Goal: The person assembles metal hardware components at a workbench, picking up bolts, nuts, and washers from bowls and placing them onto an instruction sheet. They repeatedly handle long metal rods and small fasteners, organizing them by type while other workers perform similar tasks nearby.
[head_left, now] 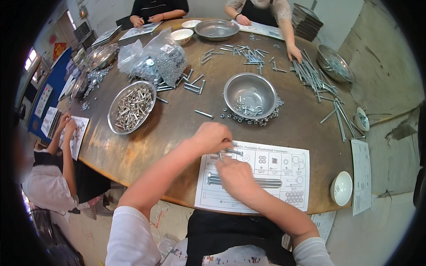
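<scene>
Short bolts (231,152): on printed parts sheet (284,195), near edge of round desk (177,128), pinched by curled left hand (212,136). Right hand (234,176): just nearer, fingers bent over long bolts (270,181) lying across sheet. Farther: steel bowl (250,94) ringed by nuts; left, dish of bolts (131,107).

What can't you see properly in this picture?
- Head view: what the left hand pinches is covered by its own fingers; whether it is closed on a bolt cannot be told.
- The right hand hides part of the long bolts on the paper sheet.
- The small parts in the steel bowl are too tiny to tell apart.
- The picture's rim is black and cuts off the room.
</scene>
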Available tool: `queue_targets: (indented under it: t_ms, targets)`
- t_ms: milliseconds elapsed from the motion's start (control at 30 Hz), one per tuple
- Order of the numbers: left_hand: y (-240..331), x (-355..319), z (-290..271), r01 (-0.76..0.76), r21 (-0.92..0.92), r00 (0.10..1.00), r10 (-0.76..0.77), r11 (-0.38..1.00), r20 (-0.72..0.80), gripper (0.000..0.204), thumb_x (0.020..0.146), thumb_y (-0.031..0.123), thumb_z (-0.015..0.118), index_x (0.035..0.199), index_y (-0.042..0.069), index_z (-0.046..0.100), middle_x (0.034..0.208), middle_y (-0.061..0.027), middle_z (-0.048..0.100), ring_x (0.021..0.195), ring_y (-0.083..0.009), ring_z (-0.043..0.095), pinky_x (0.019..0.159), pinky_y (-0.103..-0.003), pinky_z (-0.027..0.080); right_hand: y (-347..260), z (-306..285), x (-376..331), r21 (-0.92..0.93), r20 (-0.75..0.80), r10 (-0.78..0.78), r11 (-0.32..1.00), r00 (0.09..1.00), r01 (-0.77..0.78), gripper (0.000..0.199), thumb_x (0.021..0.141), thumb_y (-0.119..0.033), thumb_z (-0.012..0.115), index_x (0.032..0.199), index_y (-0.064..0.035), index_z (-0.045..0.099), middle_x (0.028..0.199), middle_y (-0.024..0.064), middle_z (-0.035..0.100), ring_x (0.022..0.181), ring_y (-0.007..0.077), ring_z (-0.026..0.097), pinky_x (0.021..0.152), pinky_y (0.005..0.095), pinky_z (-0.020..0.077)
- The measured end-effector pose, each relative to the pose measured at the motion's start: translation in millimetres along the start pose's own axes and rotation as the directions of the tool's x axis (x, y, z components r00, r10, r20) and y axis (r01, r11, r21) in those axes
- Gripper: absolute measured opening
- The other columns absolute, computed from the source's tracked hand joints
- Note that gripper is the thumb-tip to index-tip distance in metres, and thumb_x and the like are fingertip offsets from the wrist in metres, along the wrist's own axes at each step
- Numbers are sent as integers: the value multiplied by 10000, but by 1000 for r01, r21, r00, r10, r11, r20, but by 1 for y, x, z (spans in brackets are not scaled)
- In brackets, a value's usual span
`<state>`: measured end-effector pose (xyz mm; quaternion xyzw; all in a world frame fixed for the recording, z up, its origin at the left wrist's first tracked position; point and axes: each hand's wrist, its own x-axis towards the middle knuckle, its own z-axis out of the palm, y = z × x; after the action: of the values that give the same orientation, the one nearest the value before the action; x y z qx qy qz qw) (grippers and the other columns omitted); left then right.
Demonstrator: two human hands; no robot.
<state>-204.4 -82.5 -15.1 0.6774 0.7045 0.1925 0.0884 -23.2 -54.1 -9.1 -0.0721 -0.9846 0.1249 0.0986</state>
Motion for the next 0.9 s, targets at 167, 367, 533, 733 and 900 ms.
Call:
queue_targets:
  t_ms: [167, 367, 533, 733, 900]
  targets:
    - [-19, -16, 4, 18, -90, 998, -13, 996, 59, 140, 814, 218, 658, 883, 146, 756, 888, -76, 686, 872, -303, 651, 757, -432, 512, 3, 30, 15, 13, 1, 0, 1000, 1000, 0, 97, 743, -50, 608, 839, -48, 622, 860, 125, 627, 736, 253, 679, 589, 378, 541]
    - [-18, -42, 3, 120, -205, 992, -110, 972, 59, 198, 825, 216, 670, 965, 96, 743, 918, -116, 666, 852, -312, 648, 753, -424, 507, 25, 15, 11, 25, 26, 236, 971, 971, -237, 358, 795, -298, 712, 1035, -81, 560, 930, 86, 633, 817, 265, 668, 656, 405, 525]
    - [4, -67, -6, 213, -321, 977, -197, 923, 82, 373, 797, 228, 730, 1119, 47, 674, 1045, -129, 629, 847, -300, 645, 765, -404, 514, 52, -13, -25, 107, 39, 352, 929, 935, -354, 536, 773, -274, 748, 1219, -49, 557, 1001, 116, 645, 825, 285, 672, 698, 401, 531]
    - [15, -70, 0, 249, -354, 968, -239, 902, 72, 461, 768, 174, 765, 1187, 43, 626, 1100, -122, 600, 863, -282, 646, 775, -381, 525, 62, -4, -25, 260, 89, 389, 880, 917, -398, 522, 775, -185, 741, 1249, -29, 583, 981, 143, 668, 823, 303, 674, 712, 405, 530]
    - [23, -68, 4, 252, -344, 966, -256, 905, 35, 412, 780, 147, 748, 1163, 47, 635, 1069, -106, 606, 850, -271, 649, 761, -368, 527, 60, 16, -11, 429, 61, 356, 834, 933, -346, 403, 780, -148, 728, 1154, -19, 648, 870, 130, 685, 770, 302, 670, 698, 397, 530]
